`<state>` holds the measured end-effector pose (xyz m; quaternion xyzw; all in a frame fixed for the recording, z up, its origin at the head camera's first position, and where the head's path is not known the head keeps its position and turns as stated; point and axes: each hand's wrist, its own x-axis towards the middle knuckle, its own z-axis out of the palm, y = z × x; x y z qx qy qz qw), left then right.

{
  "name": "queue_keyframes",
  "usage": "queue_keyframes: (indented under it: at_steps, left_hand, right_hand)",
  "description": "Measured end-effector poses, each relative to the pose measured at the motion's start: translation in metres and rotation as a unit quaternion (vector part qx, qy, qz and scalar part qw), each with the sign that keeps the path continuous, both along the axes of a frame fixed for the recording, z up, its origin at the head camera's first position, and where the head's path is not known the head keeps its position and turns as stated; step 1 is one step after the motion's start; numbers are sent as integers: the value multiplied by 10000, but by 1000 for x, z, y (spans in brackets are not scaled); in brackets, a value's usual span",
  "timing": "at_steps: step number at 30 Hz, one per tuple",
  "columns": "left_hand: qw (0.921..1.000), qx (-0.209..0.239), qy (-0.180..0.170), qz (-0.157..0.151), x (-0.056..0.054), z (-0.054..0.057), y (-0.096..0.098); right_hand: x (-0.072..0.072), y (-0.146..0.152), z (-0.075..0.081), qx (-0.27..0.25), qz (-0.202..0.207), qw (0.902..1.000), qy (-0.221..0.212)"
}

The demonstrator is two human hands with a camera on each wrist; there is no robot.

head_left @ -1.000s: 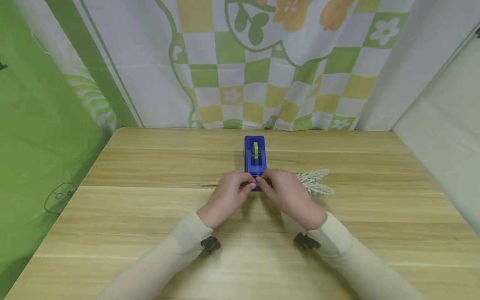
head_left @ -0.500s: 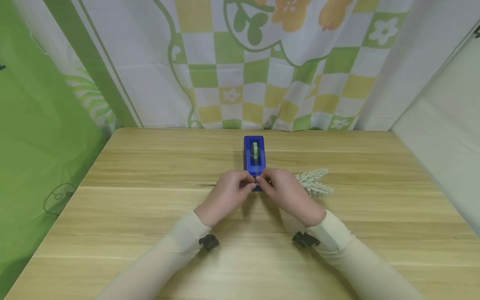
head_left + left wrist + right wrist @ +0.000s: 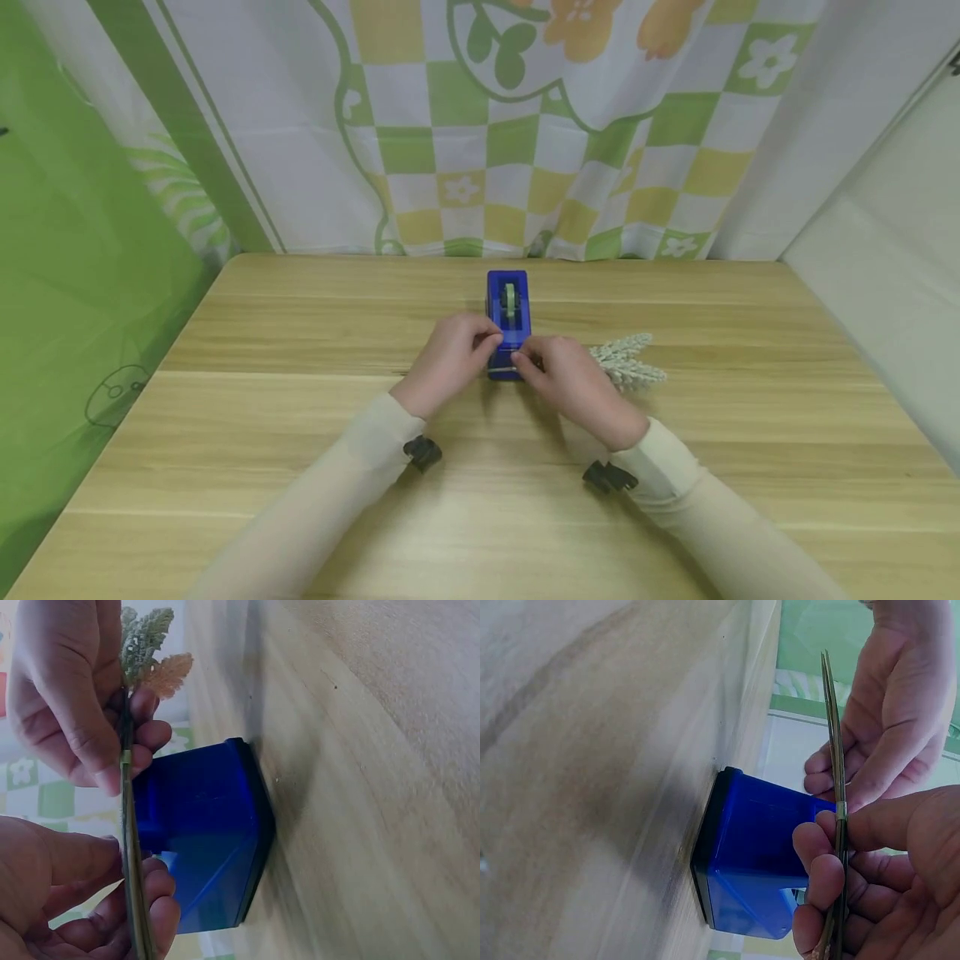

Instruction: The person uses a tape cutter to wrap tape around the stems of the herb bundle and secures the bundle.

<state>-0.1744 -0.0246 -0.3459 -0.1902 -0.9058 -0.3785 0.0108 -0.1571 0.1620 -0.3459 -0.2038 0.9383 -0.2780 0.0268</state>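
Note:
My right hand (image 3: 581,387) pinches the thin stems of a small bunch of artificial flower sprigs (image 3: 628,362) in front of a blue tape dispenser (image 3: 522,321). Pale green and orange-brown heads (image 3: 154,645) point to the right; the bare stems (image 3: 501,369) reach leftward. A narrow light band (image 3: 841,811) circles the stems beside my right fingertips. My left hand (image 3: 452,358) is at the dispenser's front left edge, thumb and index finger close together. The stems cross in front of it in the left wrist view, and I cannot tell whether it pinches tape.
A light-coloured tape roll (image 3: 511,300) sits inside the dispenser, which stands on the wooden table (image 3: 315,467). Behind the table hangs a checked, flowered curtain (image 3: 465,150). Green fabric (image 3: 82,250) hangs at the left and a pale sheet (image 3: 885,267) at the right.
My left hand has moved away from the stems, up and slightly left, to the dispenser's edge, uncovering the stem ends. The right hand has stayed nearly still with the sprigs.

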Motion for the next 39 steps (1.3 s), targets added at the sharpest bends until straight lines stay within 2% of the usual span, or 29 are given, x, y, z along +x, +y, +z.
queue_keyframes:
  at_steps: [5, 14, 23, 39]
  left_hand:
    - [9999, -23, -145, -54, -6, -4, 2]
    - [9986, -142, -517, -15, -9, -2, 2]
    - [9987, -243, -449, -73, -10, -1, 3]
    - [9982, -125, -586, -44, -11, -2, 3]
  right_hand:
    - [0, -1, -1, 56, 0, 10000, 52]
    - [0, -3, 0, 136, -66, 9999, 46]
    - [1, -4, 1, 298, -87, 9993, 192]
    - [-1, -3, 0, 418, 30, 9986, 334]
